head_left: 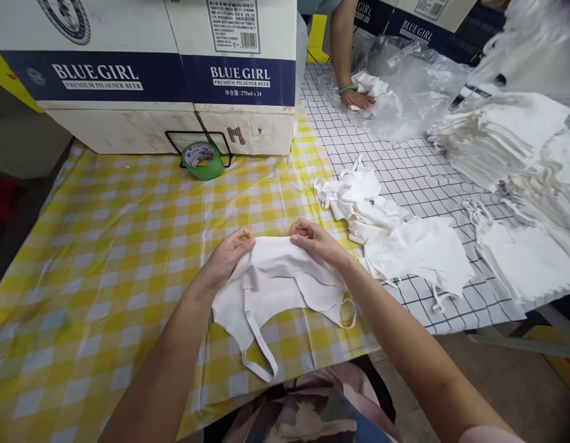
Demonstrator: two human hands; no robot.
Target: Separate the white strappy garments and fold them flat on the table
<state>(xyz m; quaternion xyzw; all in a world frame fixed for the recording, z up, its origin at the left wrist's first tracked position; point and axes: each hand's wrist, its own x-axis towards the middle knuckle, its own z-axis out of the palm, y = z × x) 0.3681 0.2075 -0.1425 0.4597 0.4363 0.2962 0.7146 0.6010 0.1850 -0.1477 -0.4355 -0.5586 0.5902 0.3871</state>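
Note:
A white cloth piece with thin straps (275,286) lies on the yellow checked tablecloth (104,246) near the table's front edge. My left hand (229,255) pinches its top left edge with curled fingers. My right hand (315,240) pinches its top right edge the same way. One strap loop hangs toward me over the table's edge, another lies at the right by my forearm.
A loose pile of white cloth pieces (386,231) lies to the right on a black-grid cloth (404,172). Neat white stacks (506,141) fill the far right. A Blue Girl carton (146,74) and green tape roll (202,160) stand behind. Another person's hand (356,98) presses cloth beside clear plastic (414,86).

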